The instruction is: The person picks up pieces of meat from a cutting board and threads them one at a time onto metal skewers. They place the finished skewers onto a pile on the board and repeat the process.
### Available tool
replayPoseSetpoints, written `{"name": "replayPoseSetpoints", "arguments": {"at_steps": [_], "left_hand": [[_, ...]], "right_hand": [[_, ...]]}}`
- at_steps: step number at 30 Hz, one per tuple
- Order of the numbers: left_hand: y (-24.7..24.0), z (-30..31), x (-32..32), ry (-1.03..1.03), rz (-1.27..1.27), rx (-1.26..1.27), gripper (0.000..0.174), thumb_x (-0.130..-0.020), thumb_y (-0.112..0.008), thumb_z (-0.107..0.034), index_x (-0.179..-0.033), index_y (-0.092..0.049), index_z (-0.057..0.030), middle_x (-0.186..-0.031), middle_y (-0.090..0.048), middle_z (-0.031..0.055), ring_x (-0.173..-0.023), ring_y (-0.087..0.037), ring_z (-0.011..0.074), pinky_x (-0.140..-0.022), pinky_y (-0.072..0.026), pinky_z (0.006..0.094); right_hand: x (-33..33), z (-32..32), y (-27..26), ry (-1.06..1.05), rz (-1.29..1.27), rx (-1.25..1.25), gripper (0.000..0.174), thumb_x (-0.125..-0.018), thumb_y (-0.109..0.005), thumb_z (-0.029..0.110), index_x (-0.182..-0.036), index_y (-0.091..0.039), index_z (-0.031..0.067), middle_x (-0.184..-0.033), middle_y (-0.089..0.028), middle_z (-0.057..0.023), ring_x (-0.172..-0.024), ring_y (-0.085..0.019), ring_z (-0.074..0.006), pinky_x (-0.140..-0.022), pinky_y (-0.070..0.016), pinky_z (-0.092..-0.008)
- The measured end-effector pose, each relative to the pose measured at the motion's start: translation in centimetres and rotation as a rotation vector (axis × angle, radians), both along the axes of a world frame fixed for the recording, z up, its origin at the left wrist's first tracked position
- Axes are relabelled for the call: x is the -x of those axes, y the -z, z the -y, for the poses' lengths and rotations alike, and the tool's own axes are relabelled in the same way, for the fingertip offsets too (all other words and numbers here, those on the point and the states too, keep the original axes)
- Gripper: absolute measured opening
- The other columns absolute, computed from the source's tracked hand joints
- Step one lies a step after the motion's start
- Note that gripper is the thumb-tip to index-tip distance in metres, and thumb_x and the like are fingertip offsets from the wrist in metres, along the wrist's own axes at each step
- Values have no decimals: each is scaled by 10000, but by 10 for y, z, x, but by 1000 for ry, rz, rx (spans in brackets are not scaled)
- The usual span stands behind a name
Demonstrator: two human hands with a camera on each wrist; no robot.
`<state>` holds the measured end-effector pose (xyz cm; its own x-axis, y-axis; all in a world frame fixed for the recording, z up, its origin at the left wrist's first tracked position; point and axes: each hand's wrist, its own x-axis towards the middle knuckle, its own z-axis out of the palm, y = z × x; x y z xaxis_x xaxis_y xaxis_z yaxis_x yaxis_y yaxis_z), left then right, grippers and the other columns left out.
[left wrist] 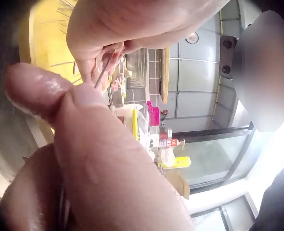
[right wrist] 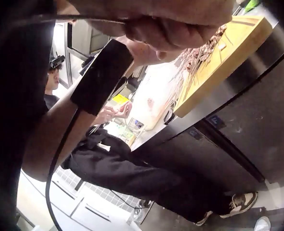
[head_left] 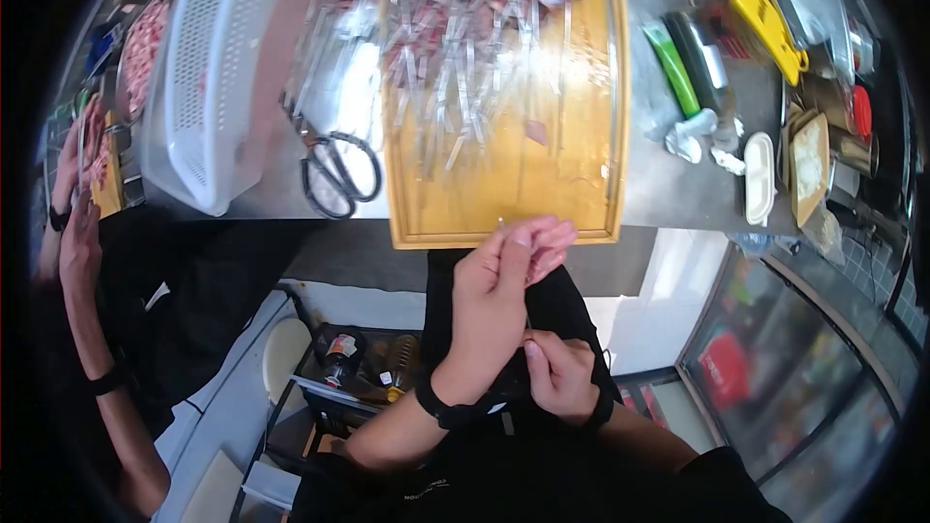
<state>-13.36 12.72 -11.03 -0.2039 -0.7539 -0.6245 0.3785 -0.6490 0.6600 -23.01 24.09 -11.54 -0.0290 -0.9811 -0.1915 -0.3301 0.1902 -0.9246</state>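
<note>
Just past the front edge of the wooden board (head_left: 504, 203), my left hand (head_left: 489, 295) is raised with its fingers curled in around the upper part of a thin metal skewer (left wrist: 102, 72). Whether meat lies in those fingers I cannot tell. My right hand (head_left: 562, 378), lower and nearer my body, pinches the skewer's lower end between thumb and forefinger. In the left wrist view this right hand (left wrist: 118, 163) looms large in front. Many skewers threaded with raw meat (head_left: 465, 10) lie across the far half of the board, and a small loose meat piece (head_left: 537, 132) lies nearer.
Black-handled scissors (head_left: 339, 174) lie left of the board, beside a white perforated basket (head_left: 208, 77). To the right are a green tube (head_left: 671, 68), a yellow tool (head_left: 765, 24) and a white tray (head_left: 759, 177). Another person's arm (head_left: 92, 329) is at the left.
</note>
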Motion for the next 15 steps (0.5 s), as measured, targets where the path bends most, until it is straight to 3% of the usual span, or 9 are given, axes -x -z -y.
{"name": "replayPoseSetpoints", "arguments": {"at_steps": [3,7,8,10,12,13,15], "left_hand": [[5,-3,-18,138,6,12,378,-1110,-415,-193,-1257,-596,104,-1209,-687,186,-978,-661,148,-908,-527,263],[-6,-4,-38,226,91,63,362,-1095,-430,-137,-1371,-518,81,-1339,-621,168,-1201,-638,211,-1031,-484,304],[-12,0,-49,251,111,121,400,-1085,-466,-155,-1418,-473,66,-1365,-600,180,-1214,-630,220,-990,-509,299],[-43,23,-81,421,269,119,422,-1065,-518,-161,-1429,-470,45,-1291,-644,184,-1160,-661,227,-923,-542,302],[-60,39,-118,483,479,379,394,-1045,-558,-154,-1391,-518,32,-1159,-704,165,-1005,-717,216,-838,-564,289],[-73,55,-144,564,564,382,324,-1031,-569,-123,-1317,-590,27,-1042,-739,129,-866,-737,194,-760,-574,276],[-77,76,-187,244,481,422,240,-1027,-536,-108,-1168,-675,28,-961,-749,104,-763,-718,130,-598,-527,220]], "right_hand": [[-12,20,-7,8,-58,-37,117,-945,-585,5,-1000,-687,17,-572,-546,-87,-448,-599,-206,-452,-444,-315],[-31,34,-4,69,-43,-8,117,-946,-567,4,-986,-676,-10,-618,-588,-132,-496,-639,-241,-493,-463,-324],[-36,36,-5,93,-35,-9,116,-952,-563,8,-983,-673,-13,-624,-597,-136,-513,-649,-244,-501,-464,-321],[-38,31,-8,140,54,-100,160,-991,-533,58,-940,-670,-6,-584,-584,-55,-474,-572,-144,-481,-423,-278],[-36,32,-15,157,126,-130,211,-1005,-505,84,-901,-667,-4,-527,-528,-13,-438,-505,-94,-461,-382,-254],[-39,34,-15,160,80,-36,244,-1008,-492,102,-873,-663,-8,-485,-481,10,-411,-481,-85,-447,-359,-246],[-41,35,-18,159,62,-10,248,-1006,-491,103,-865,-663,-8,-483,-480,11,-409,-483,-87,-446,-360,-246]]}}
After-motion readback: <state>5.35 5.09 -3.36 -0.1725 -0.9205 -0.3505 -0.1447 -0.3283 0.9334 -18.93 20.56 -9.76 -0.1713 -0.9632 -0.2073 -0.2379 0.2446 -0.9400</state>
